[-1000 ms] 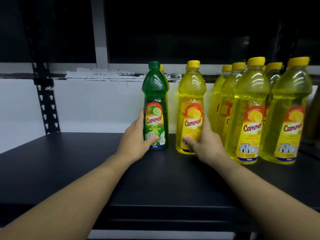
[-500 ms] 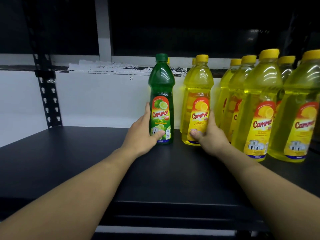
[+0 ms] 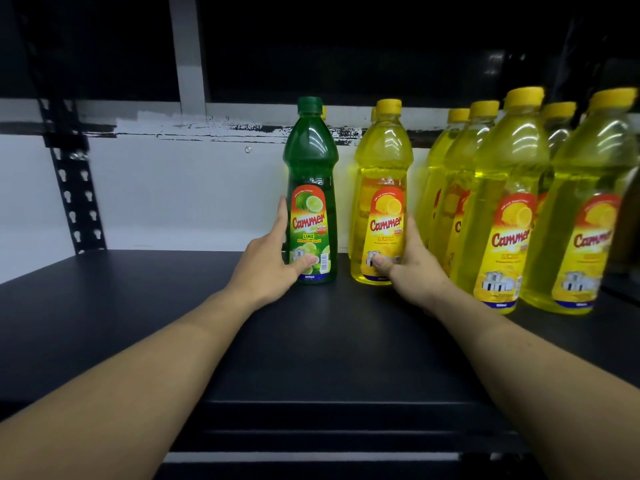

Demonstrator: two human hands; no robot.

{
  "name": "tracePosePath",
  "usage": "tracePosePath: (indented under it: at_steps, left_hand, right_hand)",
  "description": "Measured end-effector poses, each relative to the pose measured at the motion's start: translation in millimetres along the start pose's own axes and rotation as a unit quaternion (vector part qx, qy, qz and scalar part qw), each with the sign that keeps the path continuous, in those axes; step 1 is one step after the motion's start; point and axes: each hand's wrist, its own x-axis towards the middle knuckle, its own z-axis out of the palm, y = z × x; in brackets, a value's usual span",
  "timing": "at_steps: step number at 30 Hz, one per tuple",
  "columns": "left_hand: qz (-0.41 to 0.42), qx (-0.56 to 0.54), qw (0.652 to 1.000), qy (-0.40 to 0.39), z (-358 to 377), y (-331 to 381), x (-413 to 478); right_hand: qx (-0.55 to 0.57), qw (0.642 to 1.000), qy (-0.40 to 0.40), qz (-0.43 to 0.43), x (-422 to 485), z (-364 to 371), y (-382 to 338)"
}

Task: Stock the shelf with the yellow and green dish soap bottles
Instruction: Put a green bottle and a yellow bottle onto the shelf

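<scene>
A green lime dish soap bottle (image 3: 310, 157) stands upright on the black shelf (image 3: 145, 306), near the back wall. My left hand (image 3: 268, 263) grips its lower part, thumb across the label. Just to its right stands a yellow lemon dish soap bottle (image 3: 383, 157), and my right hand (image 3: 412, 268) grips its base from the right side, thumb on the label. More yellow caps show behind both bottles.
Several more yellow bottles (image 3: 509, 188) crowd the shelf's right part, right up to my right wrist. A black perforated upright (image 3: 74, 188) stands at the left against the white wall. The shelf's front edge (image 3: 311, 407) runs below my forearms. Another shelf sits dark overhead.
Both bottles and both hands sit slightly farther back on the shelf than a second ago. My view has shifted left and down. Each hand keeps its hold.
</scene>
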Motion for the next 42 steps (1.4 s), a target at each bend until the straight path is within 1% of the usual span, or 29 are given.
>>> tracePosePath:
  at_steps: [3,7,12,22,27,33,38,42]
  left_hand:
    - [0.001,0.002,1.0,-0.009,0.8,1.2,0.3]
    - [0.006,0.004,1.0,-0.012,1.1,3.5,-0.2]
    - [-0.001,-0.01,1.0,-0.015,3.1,2.2,-0.5]
    - [0.004,0.008,0.999,-0.038,2.6,-1.5,2.1]
    - [0.005,0.007,1.0,-0.029,2.8,-0.9,1.0]
    - [0.006,0.021,1.0,-0.016,3.0,0.6,-0.6]
    - [0.004,0.038,0.999,-0.008,3.4,4.4,-2.8]
    - [-0.02,0.062,0.998,-0.012,2.4,11.9,-10.5]
  right_hand:
    - [-0.01,1.0,0.0,0.0,-0.5,0.0,-0.3]
    - [-0.044,0.999,0.016,-0.008,-3.5,2.6,-1.8]
    - [-0.096,0.995,0.016,-0.018,-4.1,6.3,-1.8]
    - [-0.08,0.997,0.004,0.0,1.4,5.3,-0.2]
    - [-0.089,0.996,0.006,-0.004,1.6,6.7,0.4]
    - [-0.111,0.993,0.03,-0.014,0.5,9.6,2.0]
    - [-0.151,0.985,0.076,-0.024,-5.1,9.7,-0.6]
    - [-0.189,0.976,0.104,-0.039,-17.9,7.8,-11.1]
